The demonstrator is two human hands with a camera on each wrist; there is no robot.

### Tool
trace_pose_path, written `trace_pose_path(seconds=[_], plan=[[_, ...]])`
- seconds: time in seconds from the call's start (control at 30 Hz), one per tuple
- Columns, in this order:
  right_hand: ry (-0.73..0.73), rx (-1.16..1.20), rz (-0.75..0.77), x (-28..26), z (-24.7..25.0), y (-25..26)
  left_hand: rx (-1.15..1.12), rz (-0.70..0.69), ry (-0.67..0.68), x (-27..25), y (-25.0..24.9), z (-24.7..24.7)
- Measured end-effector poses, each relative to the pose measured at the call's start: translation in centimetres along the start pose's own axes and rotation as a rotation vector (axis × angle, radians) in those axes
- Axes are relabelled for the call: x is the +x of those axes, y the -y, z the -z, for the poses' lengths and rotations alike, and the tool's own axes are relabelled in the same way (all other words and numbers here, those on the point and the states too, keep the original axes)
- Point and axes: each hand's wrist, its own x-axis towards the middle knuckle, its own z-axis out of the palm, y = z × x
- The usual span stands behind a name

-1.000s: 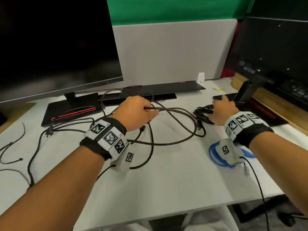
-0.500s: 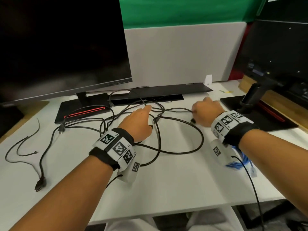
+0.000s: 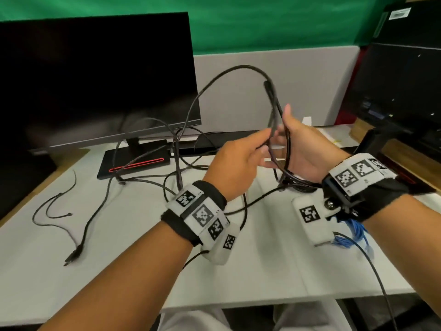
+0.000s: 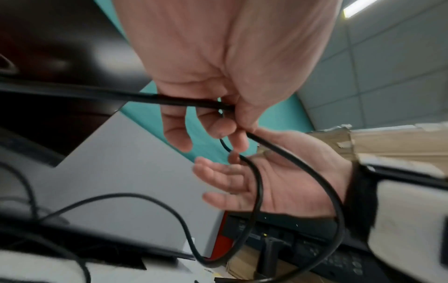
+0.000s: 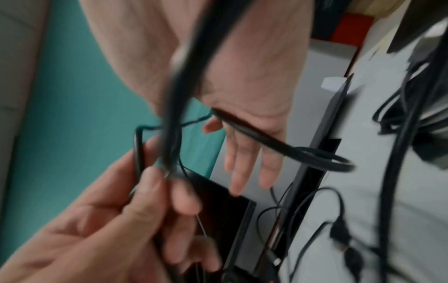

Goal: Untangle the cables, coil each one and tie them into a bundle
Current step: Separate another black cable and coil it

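Both hands are raised above the white desk (image 3: 119,271). My left hand (image 3: 262,145) (image 4: 227,122) (image 5: 157,181) pinches a black cable (image 3: 214,77) (image 4: 259,181) (image 5: 303,153) between thumb and fingers. My right hand (image 3: 284,134) (image 4: 232,178) (image 5: 242,153) faces it with straight fingers, and loops of that cable hang across its palm at the crook of the thumb. The cable arcs high over the desk and trails down into a tangle of black cables (image 3: 176,163). A coiled blue cable (image 3: 353,232) lies under my right wrist.
A large dark monitor (image 3: 95,80) stands at the back left on a base with a red strip (image 3: 136,161). A second monitor (image 3: 405,91) stands at the right. A thin black cable (image 3: 55,206) and a plugged black cable (image 3: 76,253) lie on the left.
Both hands have risen from the desk with the black cable. The left hand now pinches it in the air, and loops now hang across the right palm.
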Motion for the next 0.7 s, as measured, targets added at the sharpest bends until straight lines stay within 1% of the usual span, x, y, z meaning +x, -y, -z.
trace_pose_path(seconds=[0.07,0.13,0.2,0.27,0.3,0.33,0.4,0.5,0.57,0.63,0.7], plan=[[0.093,0.065,-0.001,-0.8,-0.5,1.0,0.086,-0.036,0.065,-0.4,-1.2,-0.5],[0.100,0.135,0.040,-1.7,-0.7,1.8,0.145,-0.025,0.127,-0.9,-1.8,-0.5],[0.023,0.182,0.139,-2.6,-1.0,2.3,0.216,-0.001,0.181,-1.5,-2.3,-0.2],[-0.086,0.253,0.224,-3.3,-1.3,2.9,0.398,0.017,0.242,-2.2,-2.8,0.3],[-0.116,0.268,0.252,-3.7,-1.5,3.2,0.494,0.029,0.256,-2.9,-2.8,0.6],[-0.129,0.272,0.282,-4.2,-1.5,3.7,0.568,0.052,0.245,-3.7,-2.7,1.1],[-0.145,0.252,0.365,-5.4,-1.7,4.6,0.687,0.106,0.169,-5.5,-1.9,2.6],[-0.197,0.206,0.533,-7.2,-2.0,5.8,0.845,0.222,0.074,-8.3,-0.4,5.0],[-0.228,0.199,0.636,-8.3,-2.7,6.5,0.797,0.319,0.091,-9.6,0.4,5.7],[-0.258,0.182,0.710,-9.2,-3.8,7.0,0.680,0.370,0.113,-10.2,1.0,5.6],[-0.276,0.171,0.751,-10.1,-4.7,7.2,0.519,0.414,0.057,-9.9,1.2,5.6]])
